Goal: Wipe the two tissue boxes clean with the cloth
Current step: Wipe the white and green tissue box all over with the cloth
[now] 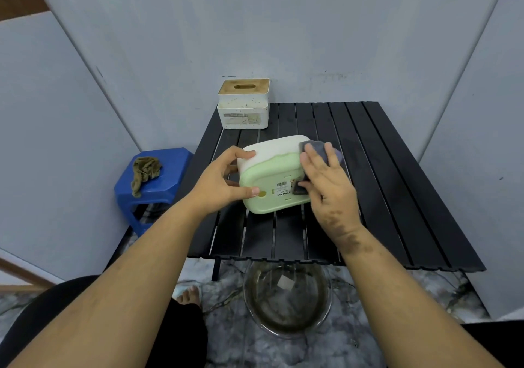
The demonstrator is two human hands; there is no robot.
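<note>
A green and white tissue box (272, 175) is tipped on its side on the black slatted table (397, 197), its labelled green underside facing me. My left hand (224, 182) grips its left end, thumb on the underside and fingers on the white lid. My right hand (329, 186) presses a grey cloth (320, 148) flat against the box's right end, fingers straight. A second tissue box (243, 104), white and speckled with a wooden slotted lid, stands upright at the table's far left corner.
A blue plastic stool (170, 175) at the left carries a crumpled olive rag (145, 170). A clear basin of murky water (286, 299) sits on the floor under the table's near edge. Grey wall panels enclose the table. A bare foot (189, 295) shows below.
</note>
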